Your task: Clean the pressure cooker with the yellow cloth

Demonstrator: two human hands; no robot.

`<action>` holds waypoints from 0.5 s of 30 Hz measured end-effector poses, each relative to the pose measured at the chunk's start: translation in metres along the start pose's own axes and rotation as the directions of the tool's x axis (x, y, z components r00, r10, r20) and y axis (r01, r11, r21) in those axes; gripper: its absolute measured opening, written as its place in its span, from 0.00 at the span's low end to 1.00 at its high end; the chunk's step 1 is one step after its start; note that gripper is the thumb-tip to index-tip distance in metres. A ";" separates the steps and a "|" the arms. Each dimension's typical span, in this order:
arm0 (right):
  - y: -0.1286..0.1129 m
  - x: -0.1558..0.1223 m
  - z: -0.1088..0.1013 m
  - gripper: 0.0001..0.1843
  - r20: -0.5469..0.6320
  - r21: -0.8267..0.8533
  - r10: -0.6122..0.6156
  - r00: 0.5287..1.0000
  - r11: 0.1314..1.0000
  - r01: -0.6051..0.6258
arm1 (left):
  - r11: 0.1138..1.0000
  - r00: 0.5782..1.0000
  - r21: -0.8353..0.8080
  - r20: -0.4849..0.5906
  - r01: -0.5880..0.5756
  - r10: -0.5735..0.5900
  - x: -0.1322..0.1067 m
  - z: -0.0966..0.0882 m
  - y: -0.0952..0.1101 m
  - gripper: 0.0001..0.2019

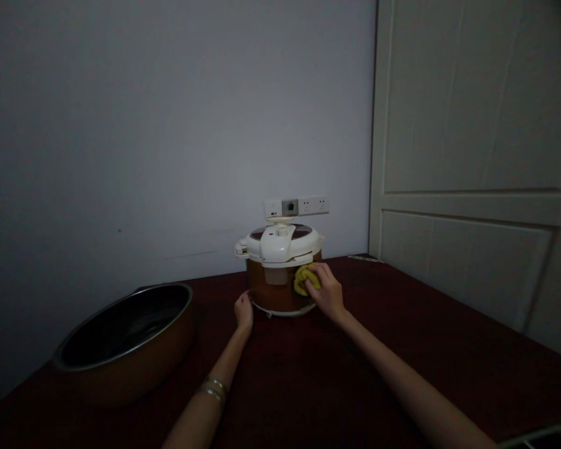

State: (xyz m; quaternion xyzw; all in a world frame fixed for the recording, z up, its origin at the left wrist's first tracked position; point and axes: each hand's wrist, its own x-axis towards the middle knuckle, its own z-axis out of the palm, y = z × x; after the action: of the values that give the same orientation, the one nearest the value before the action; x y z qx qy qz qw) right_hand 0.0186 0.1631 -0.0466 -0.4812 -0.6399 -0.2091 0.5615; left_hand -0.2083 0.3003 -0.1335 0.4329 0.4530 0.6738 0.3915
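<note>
Well, the right hand point(326, 292) is clenched around a crumpled yellow cloth point(305, 280), pressing it against the brown side of an electric pressure cooker point(266, 290). Its fingers point(325, 272) wrap over the cloth, a firm hold that keeps the pad bunched against the curved wall and leaves the white lid above it free of the hand. The cooker stands at twelve o'clock on a dark red tabletop point(402, 368), with its lid on.

The left hand point(244, 312) grasps nothing. Its fingers curl loosely at the cooker's lower edge, though I can't tell whether they touch it. Kept this close, the hand is well placed to steady the body against the pressure from the other side. Thin metal bangles point(214, 388) circle that wrist.

At ten o'clock sits a large bronze-coloured pot point(121, 383) with a dark interior. A white socket strip point(296, 206) runs along the wall directly behind the lid, and a white panelled door point(467, 187) stands at two o'clock.
</note>
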 end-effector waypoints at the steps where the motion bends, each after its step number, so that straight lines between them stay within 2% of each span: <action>1: 0.003 0.006 0.001 0.09 -0.055 0.035 0.072 0.996 0.997 -0.070 | 1.000 1.000 0.001 0.003 -0.001 0.001 0.001 0.000 -0.001 0.14; 3: 0.008 0.014 0.005 0.09 -0.107 0.090 0.166 0.980 0.983 -0.157 | 1.000 1.000 0.005 0.005 -0.002 0.002 0.001 0.000 -0.003 0.13; 8: 0.011 0.015 0.015 0.08 -0.176 0.263 0.267 0.948 0.940 -0.216 | 1.000 1.000 0.024 0.008 -0.006 0.006 0.001 -0.001 -0.003 0.13; 11: 0.014 0.013 0.022 0.08 -0.209 0.361 0.362 0.908 0.892 -0.273 | 0.999 1.000 0.039 0.009 -0.010 0.010 0.000 -0.001 0.001 0.13; 15: 0.032 0.019 0.029 0.09 -0.240 0.373 0.478 0.845 0.849 -0.374 | 0.999 1.000 0.052 0.008 -0.016 0.016 -0.004 0.000 0.006 0.13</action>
State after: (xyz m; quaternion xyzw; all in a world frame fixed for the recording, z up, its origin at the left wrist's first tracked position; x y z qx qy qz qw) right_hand 0.0328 0.2078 -0.0464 -0.4767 -0.4389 -0.0496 0.7601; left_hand -0.2080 0.2950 -0.1290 0.4492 0.4654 0.6633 0.3764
